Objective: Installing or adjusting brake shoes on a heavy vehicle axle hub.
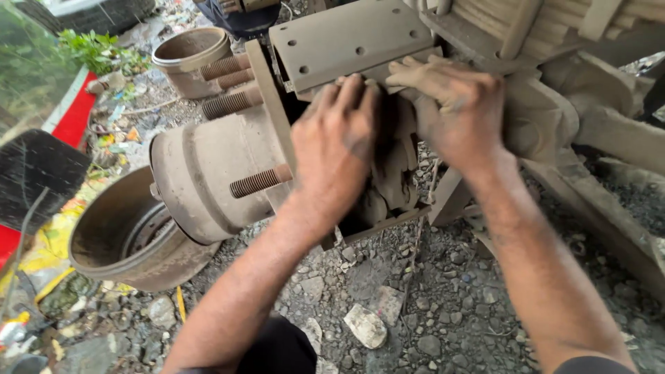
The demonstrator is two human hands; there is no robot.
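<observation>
A loose brake drum (128, 232) lies open side up on the gravel (443, 312) at the far left, and a second drum (190, 59) stands further back. Right of them the wheel hub (208, 176) sticks out sideways, its threaded studs (260, 181) pointing toward the camera.

The left hand (336, 142) is pressed flat over the brake shoe (346, 41) assembly just behind the hub, fingers laid close together and curled over the edge under the drilled lining plate. Whether the grip closes fully round anything I cannot tell, since the fingertips are hidden.

The right hand (454, 107) sits just beside it, fingers bent over the top edge of the same dusty assembly, where it meets the axle (554, 121).

The shoe looks like thick cast steel with a bonded lining: probably heavy, rigid and awkward, coated in dry dust and grime that could make it slippery. The firmest hold seems to be on the curved outer edges of the web, one hand on each side, clear of the gaps where fingers could be pinched.
</observation>
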